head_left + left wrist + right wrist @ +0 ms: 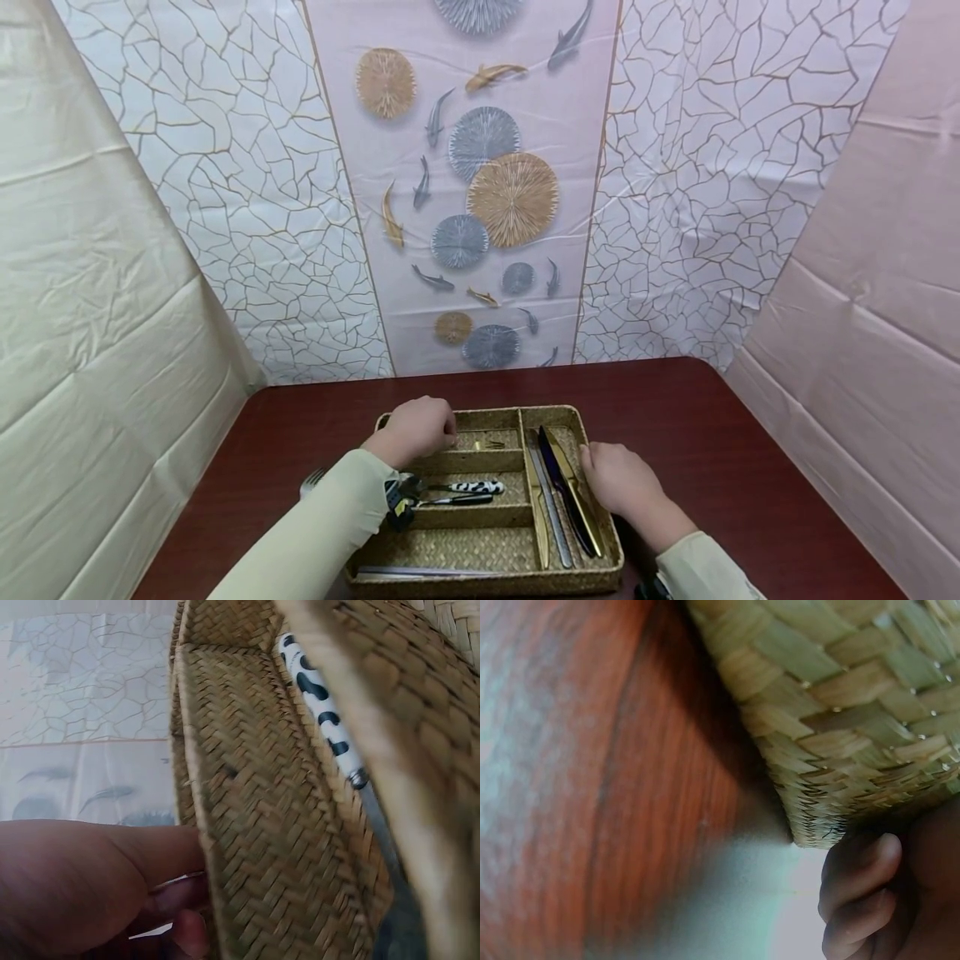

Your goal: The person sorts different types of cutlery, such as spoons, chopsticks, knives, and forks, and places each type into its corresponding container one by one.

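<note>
A woven cutlery tray [487,518] lies on the table. My left hand [417,427] reaches over its back left compartment. In the left wrist view the thumb [176,851] lies along a woven divider [255,787], the fingertips bent below it; I cannot tell whether they pinch anything. Small gold pieces [491,444] lie in that compartment. Beyond the divider rests a piece of cutlery with a black-spotted white handle [321,709], beside a black-handled one [471,500]. My right hand [622,479] grips the tray's right side, its fingers [859,892] curled against the woven wall.
Several knives [564,492] in gold, silver and black fill the tray's long right compartment. Thin metal sticks [420,572] lie in the front one. A fork [312,481] shows left of the tray. Patterned cloth [480,275] hangs behind the dark red table [675,400].
</note>
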Action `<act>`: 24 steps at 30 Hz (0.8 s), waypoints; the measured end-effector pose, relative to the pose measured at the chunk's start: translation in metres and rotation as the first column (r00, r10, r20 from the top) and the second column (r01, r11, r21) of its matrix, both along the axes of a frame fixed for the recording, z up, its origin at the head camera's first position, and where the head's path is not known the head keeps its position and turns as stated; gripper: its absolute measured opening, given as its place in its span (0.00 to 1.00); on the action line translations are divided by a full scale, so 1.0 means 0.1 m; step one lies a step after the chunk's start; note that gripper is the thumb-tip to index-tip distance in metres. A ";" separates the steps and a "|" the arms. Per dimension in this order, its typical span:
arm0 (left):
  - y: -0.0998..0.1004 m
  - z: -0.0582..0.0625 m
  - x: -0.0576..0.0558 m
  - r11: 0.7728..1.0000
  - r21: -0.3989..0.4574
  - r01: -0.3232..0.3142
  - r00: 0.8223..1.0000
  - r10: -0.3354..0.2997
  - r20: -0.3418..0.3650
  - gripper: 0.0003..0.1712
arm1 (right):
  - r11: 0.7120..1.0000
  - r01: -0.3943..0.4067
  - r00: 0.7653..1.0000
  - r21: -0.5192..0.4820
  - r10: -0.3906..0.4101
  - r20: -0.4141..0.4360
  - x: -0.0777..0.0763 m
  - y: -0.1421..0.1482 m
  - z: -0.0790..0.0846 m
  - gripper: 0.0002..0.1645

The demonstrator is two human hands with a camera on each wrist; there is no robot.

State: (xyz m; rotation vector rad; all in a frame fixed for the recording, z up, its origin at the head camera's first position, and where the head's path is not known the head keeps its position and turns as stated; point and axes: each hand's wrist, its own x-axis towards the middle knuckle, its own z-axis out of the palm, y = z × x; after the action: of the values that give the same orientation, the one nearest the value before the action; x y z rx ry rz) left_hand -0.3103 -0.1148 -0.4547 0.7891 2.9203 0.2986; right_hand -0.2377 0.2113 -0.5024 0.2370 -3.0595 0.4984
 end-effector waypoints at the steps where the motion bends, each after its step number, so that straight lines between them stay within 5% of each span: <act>1: -0.03 0.01 0.00 1.000 0.002 -0.008 1.000 0.008 -0.003 0.23 | 1.000 -0.001 1.000 0.001 0.001 0.002 0.00 0.00 0.00 0.24; 6: -0.20 0.10 0.03 0.998 0.024 -0.062 0.998 0.063 -0.032 0.09 | 1.000 0.000 1.000 0.006 0.000 0.010 -0.01 0.00 -0.01 0.24; 15: -0.77 0.34 0.14 0.968 0.101 -0.228 0.963 0.240 -0.120 0.13 | 1.000 -0.008 1.000 0.004 0.008 0.016 -0.03 0.01 -0.02 0.25; 24: -1.46 0.26 0.32 0.938 0.095 -0.335 0.934 0.343 -0.096 0.10 | 1.000 -0.004 0.999 -0.001 0.004 0.052 -0.03 0.01 -0.02 0.26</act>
State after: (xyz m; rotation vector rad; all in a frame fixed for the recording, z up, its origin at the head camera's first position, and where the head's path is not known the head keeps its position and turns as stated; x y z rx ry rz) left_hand -0.2779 -0.2611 -0.4287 0.3099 3.1606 0.4087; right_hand -0.2406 0.2128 -0.5045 0.2332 -3.1095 0.5139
